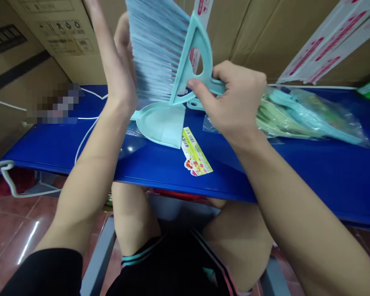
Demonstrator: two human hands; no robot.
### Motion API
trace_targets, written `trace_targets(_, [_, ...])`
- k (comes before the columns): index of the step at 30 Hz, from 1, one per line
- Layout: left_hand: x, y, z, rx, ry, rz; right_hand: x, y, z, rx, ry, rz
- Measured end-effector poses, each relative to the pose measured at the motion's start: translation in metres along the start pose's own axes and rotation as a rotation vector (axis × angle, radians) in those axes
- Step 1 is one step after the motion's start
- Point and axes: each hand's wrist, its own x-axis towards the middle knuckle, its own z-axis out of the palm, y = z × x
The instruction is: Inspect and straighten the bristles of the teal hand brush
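Brush (175,55) hangs at 12 o'clock above the blue desk (160,166), its handle (217,86) pinched in the right hand (240,96). The left hand (121,80) stands upright and spread at the 9 o'clock edge of the bristles (156,53); I cannot tell whether it touches them. The step looks like handling the bristles; the next move seems to call for a steady right grip. Dustpan (160,125) lies at the brush's 6 o'clock.
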Motion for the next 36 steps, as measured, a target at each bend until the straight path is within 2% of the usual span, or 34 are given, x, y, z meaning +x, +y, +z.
trace_targets(3, [0.002, -0.01, 0.0, -0.006, -0.042, 0.073, 0.001, 0.001, 0.0, -0.035, -0.011, 0.06])
trace_targets(5, [-0.003, -0.007, 0.005, -0.074, -0.138, 0.1, 0.001, 0.003, 0.0, -0.054, -0.027, 0.083])
trace_targets(9, [-0.015, 0.014, 0.02, -0.221, -0.32, -0.021, 0.002, 0.004, -0.001, -0.104, -0.042, 0.151])
trace_targets(10, [-0.017, 0.021, 0.024, -0.218, -0.305, -0.04, 0.003, 0.004, -0.001, -0.125, -0.039, 0.175])
trace_targets(14, [-0.022, 0.04, 0.034, -0.232, -0.369, -0.149, 0.003, 0.002, -0.002, -0.179, -0.044, 0.239])
trace_targets(18, [-0.027, 0.044, 0.035, -0.239, -0.366, -0.253, 0.003, 0.003, -0.003, -0.216, -0.066, 0.289])
trace_targets(25, [-0.023, 0.026, 0.027, -0.191, -0.385, -0.354, 0.006, 0.003, -0.007, -0.189, -0.055, 0.376])
trace_targets(33, [-0.023, 0.029, 0.029, -0.12, -0.297, -0.349, 0.006, 0.004, -0.01, -0.074, 0.03, 0.383])
trace_targets(36, [-0.024, 0.03, 0.027, -0.102, -0.264, -0.339, 0.006, 0.005, -0.011, -0.084, 0.025, 0.383])
